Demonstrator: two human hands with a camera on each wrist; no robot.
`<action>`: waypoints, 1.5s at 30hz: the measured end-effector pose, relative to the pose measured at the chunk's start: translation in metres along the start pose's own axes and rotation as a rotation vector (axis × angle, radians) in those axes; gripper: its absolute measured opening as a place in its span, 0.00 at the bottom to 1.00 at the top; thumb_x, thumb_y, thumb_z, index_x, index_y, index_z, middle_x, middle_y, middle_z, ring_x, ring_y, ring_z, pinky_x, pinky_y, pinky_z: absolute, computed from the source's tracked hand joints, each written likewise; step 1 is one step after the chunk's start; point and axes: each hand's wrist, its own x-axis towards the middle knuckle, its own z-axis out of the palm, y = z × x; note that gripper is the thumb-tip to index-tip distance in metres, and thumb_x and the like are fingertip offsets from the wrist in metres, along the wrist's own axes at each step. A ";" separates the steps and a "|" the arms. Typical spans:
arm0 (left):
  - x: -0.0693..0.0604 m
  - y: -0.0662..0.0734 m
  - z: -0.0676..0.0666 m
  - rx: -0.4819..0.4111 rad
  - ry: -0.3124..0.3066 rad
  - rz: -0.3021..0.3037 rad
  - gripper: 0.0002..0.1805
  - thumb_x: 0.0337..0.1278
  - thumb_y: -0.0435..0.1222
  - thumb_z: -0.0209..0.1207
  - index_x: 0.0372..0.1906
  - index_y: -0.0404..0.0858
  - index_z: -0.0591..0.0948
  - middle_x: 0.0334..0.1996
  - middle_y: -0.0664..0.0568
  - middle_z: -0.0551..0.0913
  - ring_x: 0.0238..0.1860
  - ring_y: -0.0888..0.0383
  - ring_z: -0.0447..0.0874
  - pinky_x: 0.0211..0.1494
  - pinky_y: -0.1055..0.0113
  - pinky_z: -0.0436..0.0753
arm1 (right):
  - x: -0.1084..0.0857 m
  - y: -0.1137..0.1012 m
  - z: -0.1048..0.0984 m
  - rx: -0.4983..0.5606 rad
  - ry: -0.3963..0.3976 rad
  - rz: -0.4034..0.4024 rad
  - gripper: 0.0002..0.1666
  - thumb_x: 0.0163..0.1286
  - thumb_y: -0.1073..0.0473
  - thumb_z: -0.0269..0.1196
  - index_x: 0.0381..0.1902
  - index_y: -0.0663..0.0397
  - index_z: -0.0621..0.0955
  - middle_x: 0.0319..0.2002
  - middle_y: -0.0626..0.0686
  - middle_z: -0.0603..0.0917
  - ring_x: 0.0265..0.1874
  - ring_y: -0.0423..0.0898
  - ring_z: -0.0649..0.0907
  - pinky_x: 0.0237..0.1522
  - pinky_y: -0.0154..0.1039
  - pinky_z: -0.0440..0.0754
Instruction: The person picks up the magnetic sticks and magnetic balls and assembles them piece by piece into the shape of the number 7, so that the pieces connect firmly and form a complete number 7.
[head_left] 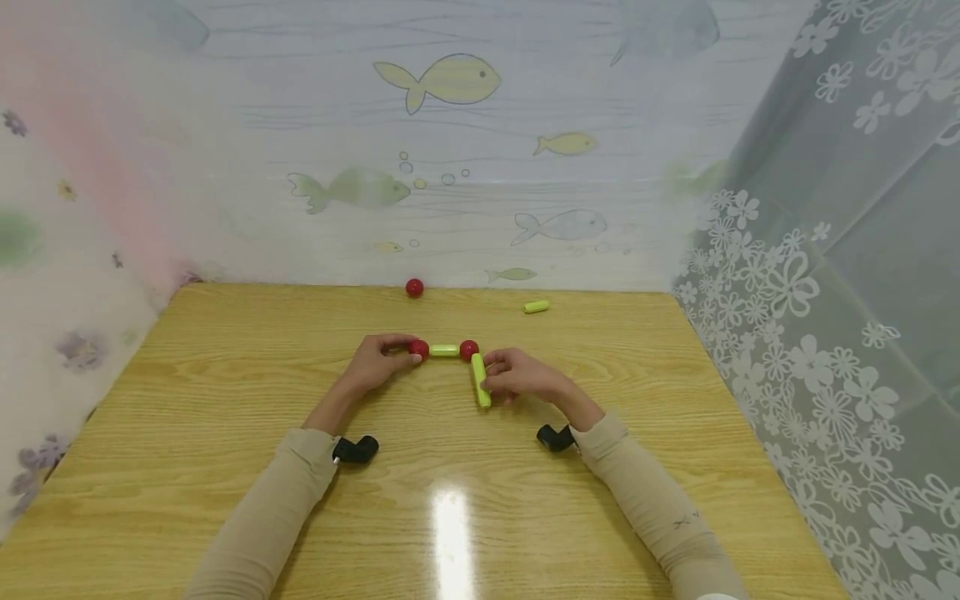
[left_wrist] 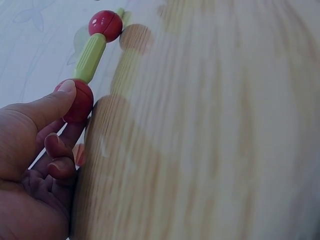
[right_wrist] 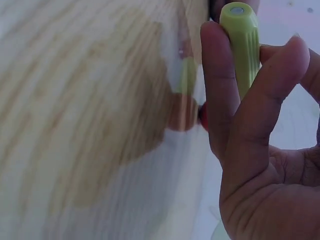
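Note:
A short yellow-green rod (head_left: 444, 350) links two red balls on the table. My left hand (head_left: 375, 364) pinches the left ball (head_left: 420, 348); in the left wrist view the thumb presses on this ball (left_wrist: 80, 105). At the other end sits the right ball (head_left: 469, 347). My right hand (head_left: 528, 377) holds a longer yellow-green rod (head_left: 481, 382) between its fingers, its far end at the right ball; whether they touch, I cannot tell. In the right wrist view this rod (right_wrist: 241, 40) shows a grey metal disc in its end.
Another red ball (head_left: 415, 288) lies at the table's back edge, by the fish-patterned wall covering. Farther right there is a loose short yellow-green rod (head_left: 536, 307). A floral translucent curtain (head_left: 832, 333) borders the wooden table (head_left: 225, 358) on the right.

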 end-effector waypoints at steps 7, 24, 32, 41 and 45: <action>-0.001 0.000 0.001 0.004 -0.003 0.007 0.23 0.63 0.38 0.69 0.61 0.35 0.83 0.57 0.40 0.85 0.57 0.49 0.78 0.56 0.62 0.74 | -0.002 -0.002 0.007 -0.019 -0.004 0.018 0.27 0.71 0.62 0.63 0.65 0.67 0.71 0.48 0.56 0.83 0.32 0.40 0.84 0.25 0.33 0.78; 0.000 0.000 0.000 0.016 0.000 -0.001 0.24 0.63 0.38 0.69 0.61 0.34 0.83 0.57 0.40 0.85 0.56 0.49 0.78 0.57 0.61 0.73 | 0.001 0.002 0.009 0.027 -0.019 0.009 0.28 0.72 0.63 0.62 0.66 0.67 0.69 0.44 0.53 0.84 0.30 0.41 0.86 0.23 0.32 0.77; -0.001 0.001 0.000 0.009 -0.001 -0.006 0.23 0.63 0.37 0.69 0.61 0.34 0.82 0.57 0.40 0.85 0.55 0.51 0.78 0.56 0.62 0.73 | 0.004 0.004 0.009 0.061 -0.017 0.032 0.30 0.72 0.62 0.62 0.68 0.66 0.68 0.45 0.53 0.84 0.30 0.42 0.87 0.23 0.32 0.77; -0.002 0.001 0.000 0.019 -0.004 0.003 0.23 0.63 0.38 0.69 0.61 0.34 0.82 0.57 0.40 0.85 0.57 0.48 0.78 0.58 0.60 0.73 | 0.003 0.000 0.011 0.055 -0.010 0.036 0.30 0.72 0.62 0.62 0.68 0.66 0.69 0.44 0.53 0.85 0.30 0.42 0.87 0.24 0.31 0.77; -0.002 0.001 0.000 0.027 -0.005 0.003 0.24 0.63 0.38 0.69 0.62 0.35 0.82 0.57 0.40 0.85 0.58 0.48 0.78 0.58 0.61 0.73 | 0.003 0.000 0.011 0.073 -0.013 0.043 0.30 0.72 0.62 0.61 0.68 0.67 0.69 0.44 0.53 0.85 0.30 0.42 0.87 0.24 0.31 0.77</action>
